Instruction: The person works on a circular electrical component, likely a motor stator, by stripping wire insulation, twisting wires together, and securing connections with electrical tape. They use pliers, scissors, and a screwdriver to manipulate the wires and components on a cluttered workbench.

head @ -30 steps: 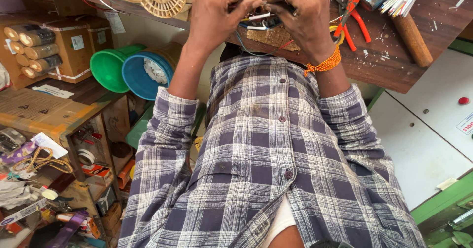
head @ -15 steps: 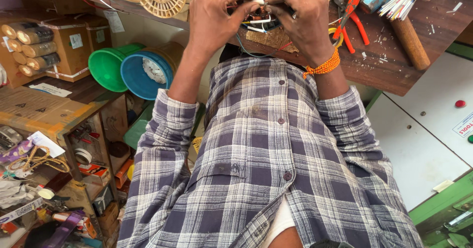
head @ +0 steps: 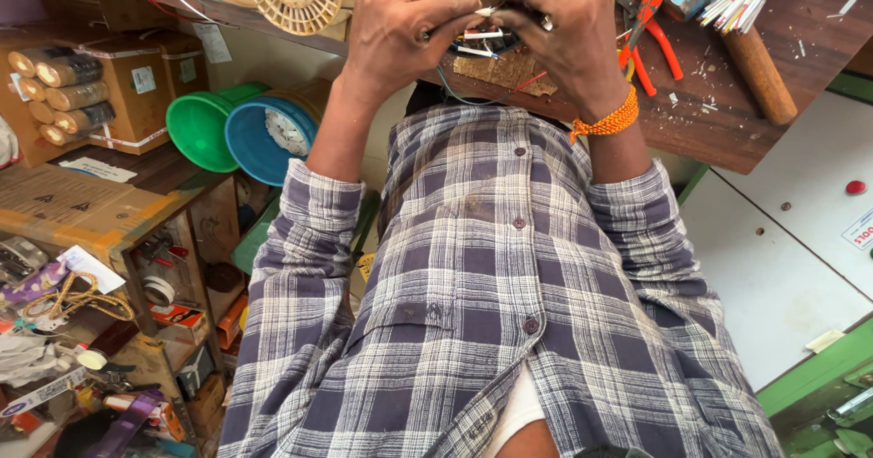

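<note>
Cluttering the brown wooden workbench (head: 727, 121): orange-handled pliers (head: 650, 26); shelves (head: 118, 194) beside.

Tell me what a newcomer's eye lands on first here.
Top centre, the left hand and right hand pinch thin white wires together over a dark wooden workbench. At the right wrist sits a bright orange thread wristband, with red-handled pliers just beyond it. To the left, a green plastic bowl and a blue plastic bowl lie tipped on a shelf.
</note>
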`<state>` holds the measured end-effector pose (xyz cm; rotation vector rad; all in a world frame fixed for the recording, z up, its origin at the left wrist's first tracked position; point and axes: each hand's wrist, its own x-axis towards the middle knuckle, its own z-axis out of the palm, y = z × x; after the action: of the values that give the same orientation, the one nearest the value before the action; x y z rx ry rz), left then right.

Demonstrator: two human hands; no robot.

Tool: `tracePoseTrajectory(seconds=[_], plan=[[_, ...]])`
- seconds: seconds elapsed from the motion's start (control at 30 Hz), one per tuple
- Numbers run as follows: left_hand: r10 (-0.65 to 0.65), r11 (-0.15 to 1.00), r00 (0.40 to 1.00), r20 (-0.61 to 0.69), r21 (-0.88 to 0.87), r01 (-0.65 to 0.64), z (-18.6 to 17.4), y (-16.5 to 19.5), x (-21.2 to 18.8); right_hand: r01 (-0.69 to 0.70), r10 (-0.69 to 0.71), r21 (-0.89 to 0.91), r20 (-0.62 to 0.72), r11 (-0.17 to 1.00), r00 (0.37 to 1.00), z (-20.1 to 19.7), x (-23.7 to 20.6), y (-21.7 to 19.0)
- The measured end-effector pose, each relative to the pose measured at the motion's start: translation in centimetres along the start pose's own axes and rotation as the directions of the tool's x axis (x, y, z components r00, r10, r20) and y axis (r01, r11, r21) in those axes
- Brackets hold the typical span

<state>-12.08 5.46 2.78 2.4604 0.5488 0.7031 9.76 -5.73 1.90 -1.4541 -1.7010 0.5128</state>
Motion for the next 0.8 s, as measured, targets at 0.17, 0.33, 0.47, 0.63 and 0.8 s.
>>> tracePoseTrajectory(seconds=[0.17,0.33,0.47,0.63,0.8], plan=[[0.082,0.977,0.996,0.027,0.196,-0.085,0.8,-0.9,-0.3,-0.131,0.146,0.211,-0.058,0.969,0.988,-0.6,-1.4,-0.3],[0.118,0.959,0.991,0.068,0.250,-0.131,1.1,-1.2,-0.2,-0.140,0.161,0.246,-0.070,0.959,0.984,1.4,-3.0,-0.1],[0.064,0.968,0.993,0.103,0.236,-0.087,0.5,-1.1,0.6,-0.148,0.173,0.170,-0.143,0.974,0.974,2.8,-3.2,-0.6],[0.036,0.951,0.983,-0.178,0.308,0.021,-0.2,1.7,-0.3,-0.145,0.142,-0.005,-0.165,0.989,0.976,2.6,-2.5,-1.8],[-0.185,0.981,0.974,-0.130,-0.084,0.175,1.4,3.8,-1.0,-0.169,0.153,-0.070,-0.197,0.983,0.968,2.8,-1.9,-2.5]])
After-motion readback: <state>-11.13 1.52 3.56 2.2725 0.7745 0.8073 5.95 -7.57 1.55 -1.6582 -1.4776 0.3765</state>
